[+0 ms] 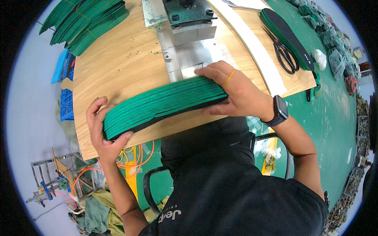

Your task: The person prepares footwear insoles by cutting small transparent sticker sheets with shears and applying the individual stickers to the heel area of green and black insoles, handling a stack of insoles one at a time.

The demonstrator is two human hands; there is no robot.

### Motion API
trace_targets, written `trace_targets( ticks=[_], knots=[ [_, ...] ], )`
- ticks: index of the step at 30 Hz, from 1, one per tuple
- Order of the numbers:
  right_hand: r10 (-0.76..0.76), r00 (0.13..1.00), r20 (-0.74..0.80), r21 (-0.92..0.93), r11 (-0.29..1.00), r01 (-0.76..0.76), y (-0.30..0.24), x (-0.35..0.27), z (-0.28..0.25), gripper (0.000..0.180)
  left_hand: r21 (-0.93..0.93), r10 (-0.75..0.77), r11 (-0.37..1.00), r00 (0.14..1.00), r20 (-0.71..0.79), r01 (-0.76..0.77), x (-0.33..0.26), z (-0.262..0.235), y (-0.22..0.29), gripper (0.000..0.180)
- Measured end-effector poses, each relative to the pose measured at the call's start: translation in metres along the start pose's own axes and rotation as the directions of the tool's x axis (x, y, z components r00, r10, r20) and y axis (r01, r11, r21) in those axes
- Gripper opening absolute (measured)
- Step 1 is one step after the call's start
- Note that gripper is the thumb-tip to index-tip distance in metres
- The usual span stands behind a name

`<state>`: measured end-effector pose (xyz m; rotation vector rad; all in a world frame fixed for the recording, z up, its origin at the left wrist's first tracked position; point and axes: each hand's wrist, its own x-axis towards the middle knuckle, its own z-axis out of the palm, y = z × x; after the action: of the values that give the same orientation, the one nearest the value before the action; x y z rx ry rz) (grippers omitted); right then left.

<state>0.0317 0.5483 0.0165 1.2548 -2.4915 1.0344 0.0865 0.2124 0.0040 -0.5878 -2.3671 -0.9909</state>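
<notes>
A thick stack of green insoles (163,104) with black undersides lies on its edge across the wooden table (114,70). My left hand (103,131) grips the stack's left end, thumb under and fingers over. Around the right end closes my right hand (232,88), which wears a yellow rubber band on one finger and a black watch on the wrist. Both hands press the stack together just in front of the metal press (189,23).
More green insoles (86,21) are piled at the table's far left. Black scissors (285,53) and a dark insole stack (285,33) lie at the right. Blue crates (65,84) sit left of the table, orange cables (134,157) below it.
</notes>
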Motion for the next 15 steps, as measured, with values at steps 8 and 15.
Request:
trace_targets(
  ticks=[8, 15],
  knots=[
    [0.023, 1.000, 0.009, 0.099, 0.995, -0.024, 0.001, -0.003, 0.004, 0.062, -0.234, -0.175, 0.956, 0.984, 0.032, 0.178, -0.022, 0.005, -0.015, 0.069],
    [0.450, 0.893, -0.024, 0.577, 0.736, -0.356, 0.001, -0.018, 0.006, 0.054, -0.379, -0.465, 0.810, 0.884, 0.047, 0.447, -0.018, -0.009, -0.001, 0.056]
  ],
)
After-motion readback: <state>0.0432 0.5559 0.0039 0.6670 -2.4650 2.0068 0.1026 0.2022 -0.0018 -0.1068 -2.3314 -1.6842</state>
